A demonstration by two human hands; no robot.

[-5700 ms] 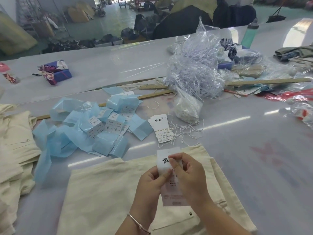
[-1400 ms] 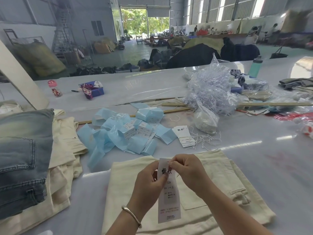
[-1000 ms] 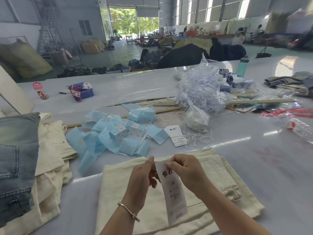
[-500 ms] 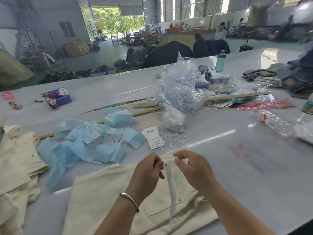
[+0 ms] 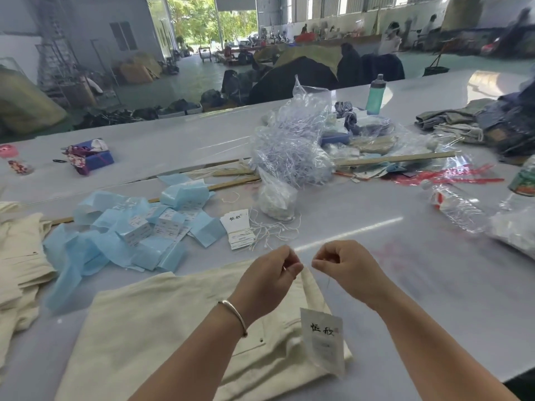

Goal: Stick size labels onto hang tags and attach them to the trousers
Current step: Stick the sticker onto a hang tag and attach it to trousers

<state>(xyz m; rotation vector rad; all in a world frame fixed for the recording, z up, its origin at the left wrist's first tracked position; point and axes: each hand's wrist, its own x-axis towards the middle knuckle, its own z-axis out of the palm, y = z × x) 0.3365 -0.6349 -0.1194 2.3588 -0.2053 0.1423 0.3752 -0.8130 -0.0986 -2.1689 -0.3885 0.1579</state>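
Cream trousers lie folded on the table in front of me. A white hang tag with black characters hangs over them on a thin string. My left hand and my right hand are held just above the trousers, close together, each pinching an end of that string between curled fingers. A corner of the cream cloth is lifted up between the two hands. Farther back lies a small stack of spare hang tags with loose white strings beside it.
Blue backing strips with size labels litter the left middle. More cream trousers are piled at the left. A clear bag of plastic ties, wooden sticks, a plastic bottle and a green flask stand beyond.
The tag was held upright between both hands; now it hangs lower over the trousers, and the hands have moved apart onto the string above it.
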